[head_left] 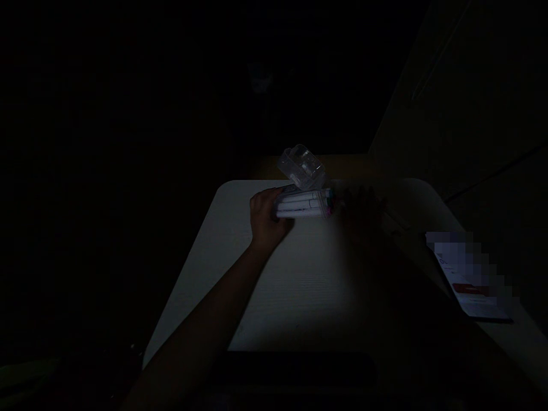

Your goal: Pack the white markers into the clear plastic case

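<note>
My left hand point(266, 216) is wrapped round the near end of a clear plastic case of markers point(302, 204), which lies on its side over the far part of the table. Several white-barrelled markers fill it, with coloured ends, blue, green and pink, facing right. Its transparent lid point(302, 166) is tipped up and back on the far side. Just right of the coloured ends is my right hand point(363, 214), in deep shadow; its fingers barely show, and whether they hold anything is hidden. A faint pale stick shape point(397, 220) shows beside that hand.
The white table point(282, 291) has rounded far corners. At its right side lies a phone or tablet-like flat item point(468, 285) with a lit, partly blurred face. A wall rises at the right, with a dark cable along it. Most surroundings are black.
</note>
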### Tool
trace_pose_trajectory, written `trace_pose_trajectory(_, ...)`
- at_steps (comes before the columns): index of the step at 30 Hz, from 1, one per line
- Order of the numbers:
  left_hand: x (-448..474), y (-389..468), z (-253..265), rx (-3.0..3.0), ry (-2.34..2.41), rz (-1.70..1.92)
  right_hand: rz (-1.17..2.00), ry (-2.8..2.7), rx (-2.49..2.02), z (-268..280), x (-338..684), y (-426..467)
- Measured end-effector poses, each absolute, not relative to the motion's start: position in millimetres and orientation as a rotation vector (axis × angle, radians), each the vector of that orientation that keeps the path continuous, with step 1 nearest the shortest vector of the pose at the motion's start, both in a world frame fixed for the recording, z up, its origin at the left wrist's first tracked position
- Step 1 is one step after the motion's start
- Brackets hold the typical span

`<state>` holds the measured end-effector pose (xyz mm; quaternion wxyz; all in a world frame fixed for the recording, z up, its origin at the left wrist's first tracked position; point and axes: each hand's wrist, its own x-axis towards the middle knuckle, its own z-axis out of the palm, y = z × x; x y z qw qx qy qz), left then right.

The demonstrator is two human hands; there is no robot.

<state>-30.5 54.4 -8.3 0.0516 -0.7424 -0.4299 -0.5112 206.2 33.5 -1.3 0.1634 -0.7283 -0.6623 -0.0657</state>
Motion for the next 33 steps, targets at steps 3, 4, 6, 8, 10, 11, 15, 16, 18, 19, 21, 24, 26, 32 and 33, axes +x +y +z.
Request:
trace_pose_trajectory(3, -30.6, 53.9, -8.3, -2.239, -1.347, -1.525, -0.202, -1.887, -2.076, 0.8, 204.0, 32.0)
trace_pose_trajectory(4, -30.6, 53.7, -8.3, -2.238, -1.347, -1.521, -0.207, -1.893, -2.07, 1.8, 203.2, 30.9)
trace_pose_trajectory(6, -30.8, 53.4, -8.3, -2.239, -1.34, -1.519, -0.214, -1.913, -2.057, 3.9, 201.5, 28.2)
trace_pose_trajectory(8, -31.0, 53.6, -8.8, -2.241, -1.337, -1.514, -0.219, -1.935, -2.048, 5.8, 199.9, 25.5)
trace_pose_trajectory(10, -31.3, 54.1, -9.5, -2.242, -1.337, -1.511, -0.218, -1.958, -2.042, 7.1, 198.4, 23.6)
trace_pose_trajectory(11, -31.4, 54.4, -9.9, -2.241, -1.335, -1.511, -0.213, -1.972, -2.037, 7.3, 197.6, 23.0)
trace_pose_trajectory(15, -31.4, 54.7, -9.6, -2.241, -1.312, -1.537, -0.181, -2.018, -2.016, 5.5, 193.5, 23.9)
trace_pose_trajectory(16, -31.3, 54.5, -9.1, -2.244, -1.306, -1.546, -0.174, -2.021, -2.015, 4.6, 192.2, 24.8)
trace_pose_trajectory(18, -31.1, 54.2, -8.3, -2.247, -1.311, -1.553, -0.164, -2.019, -2.016, 2.9, 189.7, 26.5)
trace_pose_trajectory(19, -30.9, 54.1, -8.0, -2.246, -1.318, -1.55, -0.16, -2.017, -2.015, 2.3, 188.6, 27.2)
trace_pose_trajectory(21, -30.7, 54.1, -8.0, -2.24, -1.334, -1.541, -0.151, -2.02, -2.004, 1.5, 187.1, 28.0)
trace_pose_trajectory(24, -30.4, 54.3, -8.6, -2.242, -1.328, -1.543, -0.134, -2.036, -1.972, 1.3, 185.9, 27.7)
trace_pose_trajectory(26, -30.3, 54.5, -9.1, -2.242, -1.297, -1.564, -0.124, -2.046, -1.949, 1.1, 185.4, 27.6)
trace_pose_trajectory(32, -30.2, 55.2, -8.9, -2.24, -1.231, -1.579, -0.129, -2.032, -1.87, 0.8, 184.1, 32.7)
trace_pose_trajectory(33, -30.2, 55.2, -8.9, -2.239, -1.237, -1.571, -0.133, -2.027, -1.853, 0.8, 183.9, 34.0)
